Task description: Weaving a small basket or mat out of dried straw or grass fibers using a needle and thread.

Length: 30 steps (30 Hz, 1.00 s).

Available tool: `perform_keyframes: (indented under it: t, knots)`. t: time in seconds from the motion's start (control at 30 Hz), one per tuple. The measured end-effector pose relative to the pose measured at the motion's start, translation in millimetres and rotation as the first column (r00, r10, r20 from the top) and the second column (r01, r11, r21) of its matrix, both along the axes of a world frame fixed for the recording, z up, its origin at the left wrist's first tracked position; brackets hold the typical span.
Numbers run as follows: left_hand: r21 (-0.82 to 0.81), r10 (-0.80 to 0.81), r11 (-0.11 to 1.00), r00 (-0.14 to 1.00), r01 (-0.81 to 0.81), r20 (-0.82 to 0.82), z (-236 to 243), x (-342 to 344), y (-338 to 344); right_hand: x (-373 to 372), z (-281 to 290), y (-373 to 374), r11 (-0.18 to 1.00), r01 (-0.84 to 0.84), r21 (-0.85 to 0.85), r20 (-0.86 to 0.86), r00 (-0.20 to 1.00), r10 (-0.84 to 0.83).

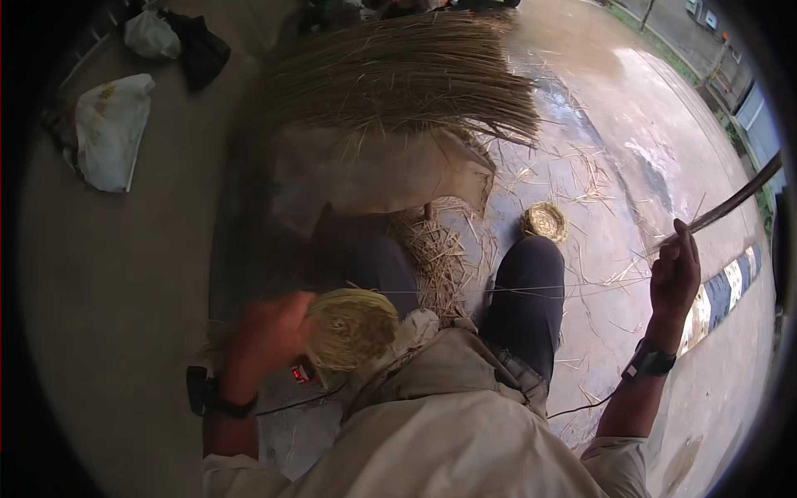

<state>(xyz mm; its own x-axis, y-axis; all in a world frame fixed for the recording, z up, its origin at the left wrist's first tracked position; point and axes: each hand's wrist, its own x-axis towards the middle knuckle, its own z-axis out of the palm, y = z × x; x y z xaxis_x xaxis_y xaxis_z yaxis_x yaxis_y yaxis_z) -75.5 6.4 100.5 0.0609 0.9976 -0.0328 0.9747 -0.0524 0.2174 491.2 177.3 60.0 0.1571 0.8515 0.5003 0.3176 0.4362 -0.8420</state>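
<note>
A seated person coils a straw basket on a concrete floor [124, 274], with the work judged to be in its early stage. At far left, a white sack [112, 129] and dark cloth [199, 50] lie on the bare floor beside a smaller white bag [149, 35]. The left hand [266, 336], blurred, wraps around the edge of a small round coil of pale straw [353, 328], the flat beginnings of a basket base held over the lap; it appears to grasp the coil, though the blur hides the fingers. No walls have yet risen on the coil, so most of the weaving looks left to do. Ahead of the knees, a big sheaf of long dry straw [398, 75] rests over a tan sack [374, 174], and chopped straw scraps [436, 257] litter the ground between the legs. Just beyond the right knee sits a second small woven disc [545, 221], seemingly finished or set aside. At right, the right hand [674, 278] is raised and closed around a long thin strand [730, 199] drawn taut away from the coil. The floor there is wet and glossy, scattered with loose stalks, and the space opens to an outdoor yard with a striped kerb [730, 286] at the edge.
</note>
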Motion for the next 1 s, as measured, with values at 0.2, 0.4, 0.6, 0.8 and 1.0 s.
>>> perform_keyframes:
  t: [0.2,0.4,0.6,0.8,1.0]
  knots:
    - [0.067,-0.253,0.967,0.933,0.244,0.256,-10.3,43.2,11.5,-140.3,10.9,-38.6,0.777,-0.519,-0.356,-0.287,0.852,0.438]
    - [-0.036,-0.241,0.963,0.916,0.266,0.322,-10.9,79.5,24.7,-243.9,-61.5,-39.7,0.185,-0.859,-0.478,-0.357,0.382,0.852]
    - [0.118,-0.328,0.944,0.833,0.308,0.446,-47.5,68.4,22.9,-175.3,-78.7,-52.6,0.035,-0.691,-0.722,-0.345,0.403,0.848]
    - [0.107,-0.322,0.944,0.802,0.312,0.504,-46.4,73.7,31.0,-170.6,-67.1,-45.9,0.185,-0.835,-0.518,-0.703,0.540,0.463]
    - [0.128,-0.347,0.938,0.854,0.323,0.388,-49.4,74.1,28.3,-235.6,-40.0,-31.2,0.231,-0.930,-0.285,-0.889,0.346,0.299]
